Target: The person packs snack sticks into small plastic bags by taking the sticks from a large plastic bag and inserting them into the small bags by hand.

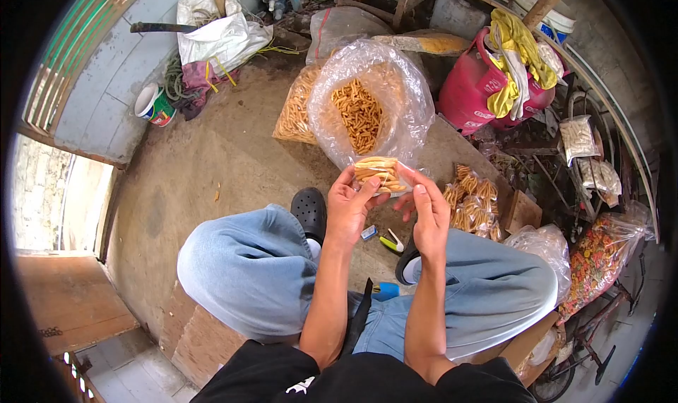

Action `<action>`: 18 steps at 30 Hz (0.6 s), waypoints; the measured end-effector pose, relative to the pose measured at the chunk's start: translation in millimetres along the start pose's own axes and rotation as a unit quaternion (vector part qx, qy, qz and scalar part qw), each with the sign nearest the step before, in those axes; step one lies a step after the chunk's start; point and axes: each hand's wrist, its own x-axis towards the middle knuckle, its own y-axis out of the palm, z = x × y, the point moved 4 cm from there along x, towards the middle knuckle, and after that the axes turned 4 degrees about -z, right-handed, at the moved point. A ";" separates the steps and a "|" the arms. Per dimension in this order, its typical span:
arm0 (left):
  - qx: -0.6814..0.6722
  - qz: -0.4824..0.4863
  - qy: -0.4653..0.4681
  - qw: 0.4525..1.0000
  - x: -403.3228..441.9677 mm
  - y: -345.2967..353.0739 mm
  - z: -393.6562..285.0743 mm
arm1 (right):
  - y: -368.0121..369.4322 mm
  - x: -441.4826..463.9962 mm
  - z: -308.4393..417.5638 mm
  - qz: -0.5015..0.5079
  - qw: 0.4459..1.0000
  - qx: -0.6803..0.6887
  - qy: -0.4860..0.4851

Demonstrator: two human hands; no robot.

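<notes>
A small clear bag of stick snacks [378, 173] is held up in front of the large open plastic sack [359, 117], which holds many brown snack sticks. My left hand [351, 204] grips the small bag from its left side, with the thumb over the front. At the bag's right end, my right hand [428, 209] pinches the clear plastic between thumb and fingers. On the floor below the hands lie a green stapler [390, 243] and a small blue and white box [369, 232].
Filled snack bags [474, 202] lie on the floor to the right. Behind them stands a pink tub [470, 85] with yellow cloth. A bag of colourful snacks [600, 258] leans at far right. A white bucket [155, 105] lies tilted at left.
</notes>
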 end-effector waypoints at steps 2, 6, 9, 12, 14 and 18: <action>-0.007 0.003 0.000 1.000 -0.2 0.2 -1.0 | -3.4 0.5 3.0 0.003 1.000 -0.005 -0.009; -0.002 0.009 -0.002 1.000 -1.0 1.5 -0.1 | -3.1 -1.8 2.4 0.009 1.000 -0.015 -0.002; 0.020 0.011 0.002 1.000 -2.7 4.3 -1.2 | 4.1 -0.9 4.1 0.039 0.999 -0.015 -0.024; 0.017 0.010 0.002 1.000 -2.8 2.3 -0.6 | 2.8 -1.3 3.1 0.024 1.000 0.010 -0.010; 0.003 0.009 0.000 1.000 -2.1 1.0 0.8 | -1.4 -0.5 1.8 0.004 1.000 -0.024 -0.020; -0.008 0.000 0.006 1.000 -1.6 2.0 0.8 | -5.7 1.6 -3.7 -0.029 0.995 -0.078 -0.052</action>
